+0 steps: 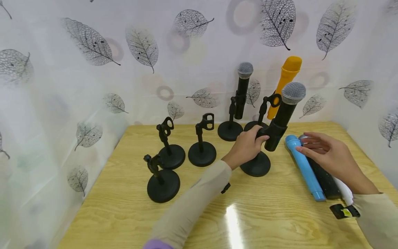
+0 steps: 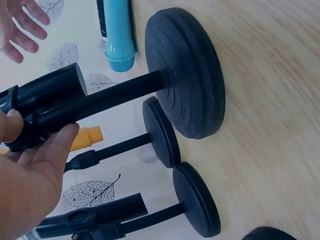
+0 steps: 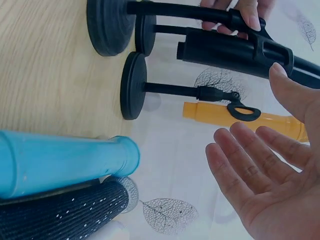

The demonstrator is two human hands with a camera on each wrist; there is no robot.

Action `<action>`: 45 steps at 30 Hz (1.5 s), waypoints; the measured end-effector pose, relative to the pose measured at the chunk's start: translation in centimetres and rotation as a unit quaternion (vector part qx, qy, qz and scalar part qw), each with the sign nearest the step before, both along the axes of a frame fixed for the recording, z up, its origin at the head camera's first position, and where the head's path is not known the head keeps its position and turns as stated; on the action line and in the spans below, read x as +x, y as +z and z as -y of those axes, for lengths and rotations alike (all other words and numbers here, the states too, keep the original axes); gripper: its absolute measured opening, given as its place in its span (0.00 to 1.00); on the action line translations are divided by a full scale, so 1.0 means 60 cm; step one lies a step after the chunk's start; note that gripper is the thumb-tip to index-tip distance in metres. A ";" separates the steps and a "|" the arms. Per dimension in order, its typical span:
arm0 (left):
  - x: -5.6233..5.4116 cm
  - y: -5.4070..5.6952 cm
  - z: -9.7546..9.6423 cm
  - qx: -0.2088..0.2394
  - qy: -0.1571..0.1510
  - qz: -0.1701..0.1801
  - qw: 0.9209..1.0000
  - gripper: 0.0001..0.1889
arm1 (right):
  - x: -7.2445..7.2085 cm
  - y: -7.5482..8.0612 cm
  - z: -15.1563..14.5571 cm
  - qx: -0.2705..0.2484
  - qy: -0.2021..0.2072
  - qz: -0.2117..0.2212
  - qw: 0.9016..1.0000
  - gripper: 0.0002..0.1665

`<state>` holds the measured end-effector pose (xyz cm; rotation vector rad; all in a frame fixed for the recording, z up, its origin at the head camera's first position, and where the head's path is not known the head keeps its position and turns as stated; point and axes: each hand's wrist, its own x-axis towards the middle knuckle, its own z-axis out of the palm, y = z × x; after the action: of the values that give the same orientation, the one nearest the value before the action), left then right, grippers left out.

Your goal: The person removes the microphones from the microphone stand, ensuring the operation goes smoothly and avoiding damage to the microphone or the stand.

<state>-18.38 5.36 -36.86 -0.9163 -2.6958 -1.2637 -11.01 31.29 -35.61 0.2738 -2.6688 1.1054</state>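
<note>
My left hand (image 1: 248, 145) grips a black desktop microphone stand (image 1: 256, 165) by its upper part, just under the clip. A black microphone with a silver grille (image 1: 284, 112) sits tilted in that clip, grille up. The stand's round base is at the tabletop. My right hand (image 1: 334, 157) is held to the right, palm toward the stand, fingers loosely extended and holding nothing, as the right wrist view shows. Near that hand lie a light blue microphone (image 1: 305, 169), a black microphone with a ribbed body (image 3: 65, 210) and a white one (image 1: 344, 191), partly hidden.
Behind my left hand, a black microphone (image 1: 243, 84) and a yellow microphone (image 1: 283, 83) stand in their stands. Several bare stands, among them a front one (image 1: 163, 186) and a middle one (image 1: 202, 154), are on the left of the wooden table (image 1: 124, 207). A leaf-patterned curtain (image 1: 199, 52) hangs behind.
</note>
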 end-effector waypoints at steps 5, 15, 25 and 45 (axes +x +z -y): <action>0.015 0.001 0.021 -0.004 -0.013 -0.008 1.000 0.21 | 0.001 0.006 0.013 -0.022 0.002 -0.004 1.000 0.32; 0.041 0.003 0.048 -0.009 -0.023 -0.021 0.999 0.22 | 0.002 0.026 0.044 -0.041 0.020 0.007 0.999 0.30; 0.063 0.006 0.074 -0.005 -0.034 -0.009 0.999 0.16 | 0.007 0.055 0.091 -0.078 0.054 -0.013 0.995 0.25; 0.101 0.004 0.134 0.006 -0.027 0.006 1.000 0.10 | 0.004 0.084 0.172 -0.119 0.131 -0.037 0.983 0.26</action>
<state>-12.34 -2.67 -36.64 -0.9909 -2.6863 -1.2991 -10.77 20.99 -30.56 0.6217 -2.4538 1.4465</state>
